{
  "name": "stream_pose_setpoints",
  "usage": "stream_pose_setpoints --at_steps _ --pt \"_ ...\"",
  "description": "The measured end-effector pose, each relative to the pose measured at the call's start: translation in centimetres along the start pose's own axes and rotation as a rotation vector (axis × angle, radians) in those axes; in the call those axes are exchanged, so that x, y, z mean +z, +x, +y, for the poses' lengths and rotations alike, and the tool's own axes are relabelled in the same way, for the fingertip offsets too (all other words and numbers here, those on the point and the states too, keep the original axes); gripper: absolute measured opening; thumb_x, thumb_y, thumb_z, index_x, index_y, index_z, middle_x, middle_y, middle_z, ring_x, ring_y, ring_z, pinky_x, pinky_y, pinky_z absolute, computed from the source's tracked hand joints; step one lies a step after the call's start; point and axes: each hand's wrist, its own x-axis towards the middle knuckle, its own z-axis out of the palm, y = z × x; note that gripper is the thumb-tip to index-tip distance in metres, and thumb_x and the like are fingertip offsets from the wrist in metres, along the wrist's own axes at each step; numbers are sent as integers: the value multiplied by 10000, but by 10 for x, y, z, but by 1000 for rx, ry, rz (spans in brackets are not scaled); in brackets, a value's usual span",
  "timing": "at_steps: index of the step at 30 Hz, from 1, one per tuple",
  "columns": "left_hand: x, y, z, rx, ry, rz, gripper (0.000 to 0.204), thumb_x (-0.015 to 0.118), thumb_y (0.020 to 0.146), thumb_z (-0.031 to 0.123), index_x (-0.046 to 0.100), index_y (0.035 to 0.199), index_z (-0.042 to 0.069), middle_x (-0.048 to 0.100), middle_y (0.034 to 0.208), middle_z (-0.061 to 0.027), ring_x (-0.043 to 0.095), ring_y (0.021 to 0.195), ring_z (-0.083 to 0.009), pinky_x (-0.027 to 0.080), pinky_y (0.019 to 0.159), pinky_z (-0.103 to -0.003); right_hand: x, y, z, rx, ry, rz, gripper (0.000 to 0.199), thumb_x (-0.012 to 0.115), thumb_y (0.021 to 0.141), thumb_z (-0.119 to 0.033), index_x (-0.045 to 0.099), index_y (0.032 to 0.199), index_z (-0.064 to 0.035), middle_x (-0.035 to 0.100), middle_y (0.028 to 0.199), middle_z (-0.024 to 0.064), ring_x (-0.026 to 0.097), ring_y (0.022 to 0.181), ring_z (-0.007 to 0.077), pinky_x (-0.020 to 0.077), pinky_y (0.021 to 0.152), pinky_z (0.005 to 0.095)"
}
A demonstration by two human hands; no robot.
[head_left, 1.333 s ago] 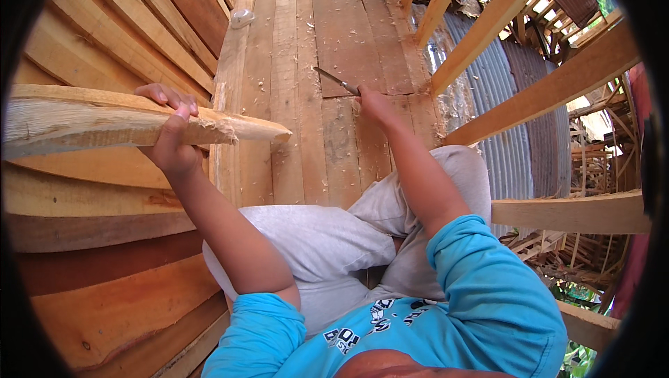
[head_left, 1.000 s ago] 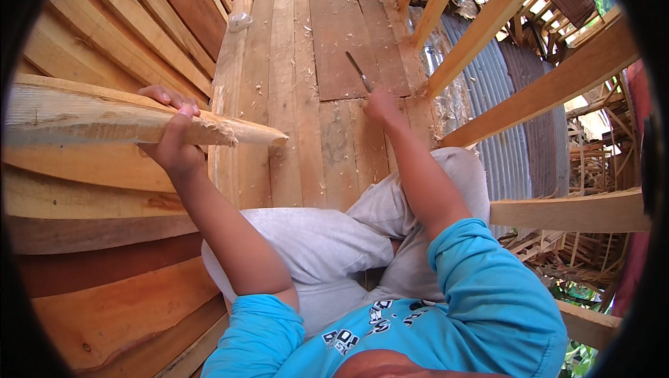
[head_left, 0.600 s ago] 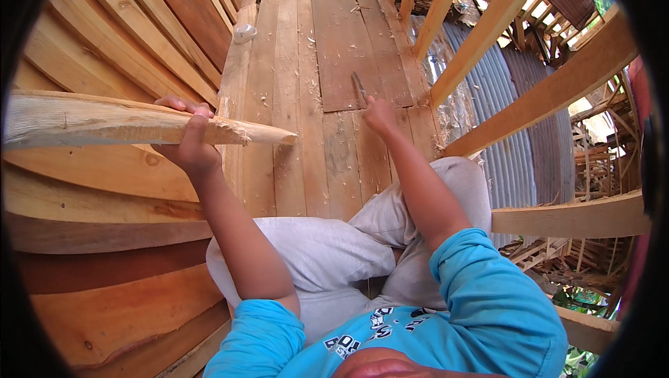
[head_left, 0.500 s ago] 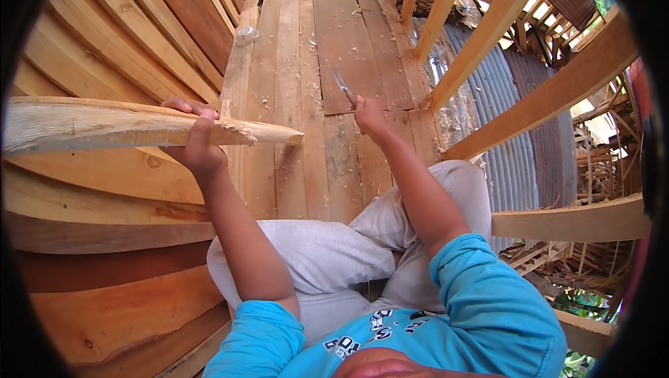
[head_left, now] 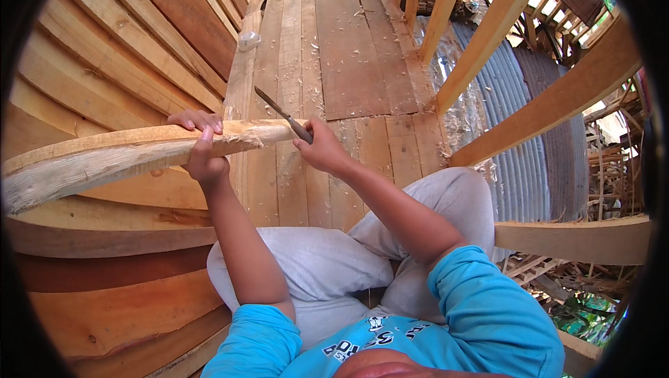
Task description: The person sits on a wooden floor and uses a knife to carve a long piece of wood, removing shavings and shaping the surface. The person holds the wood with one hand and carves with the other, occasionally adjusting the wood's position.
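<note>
A long pale wooden beam (head_left: 90, 162) reaches in from the left rim, its near side rough and its right end carved narrower. My left hand (head_left: 203, 142) is wrapped around it just left of the carved part, the thumb on the near side and fingers over the far side. In my right hand (head_left: 319, 147) is a knife (head_left: 273, 105), gripped by its dark handle. Its blade points up and left, beyond the beam's tapered end. The right hand is right beside that tip and hides part of it.
Wood shavings lie scattered over the plank floor (head_left: 293, 190). A small clear container (head_left: 248, 41) stands by the left plank wall (head_left: 139, 36). Wooden railing posts (head_left: 481, 43) line the right side, with corrugated metal sheets (head_left: 516, 120) beyond them. My crossed legs (head_left: 313, 259) are below the hands.
My right hand has moved left with the knife, from over the floor to the beam's tip. The beam's tapered end has shifted slightly upward, while my left hand keeps its hold.
</note>
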Motion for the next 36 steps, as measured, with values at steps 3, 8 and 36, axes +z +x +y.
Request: stream_pose_setpoints --at_steps 3,8,36 --pt "0 -1 -1 -10 23 7 302 553 722 46 407 981 103 443 773 -61 493 729 -190 432 769 -364 1 7 -2 146 -5 -21 314 660 910 -204 574 1104 27 659 1026 220 660 949 324 499 837 431" --pt "-1 -2 -5 -11 34 -20 306 570 739 17 402 986 81 462 783 -62 498 726 -182 452 751 -346 13 9 20 25 55 -1 313 583 961 -242 574 1105 36 661 1026 237 660 954 348 495 827 445" --pt "-11 9 -9 -66 -73 -32 332 594 694 76 400 961 113 451 771 -52 476 720 -177 399 751 -336 11 10 -7 -211 -157 -64 357 519 985 -322 660 929 1 684 853 237 666 818 423 508 750 514"
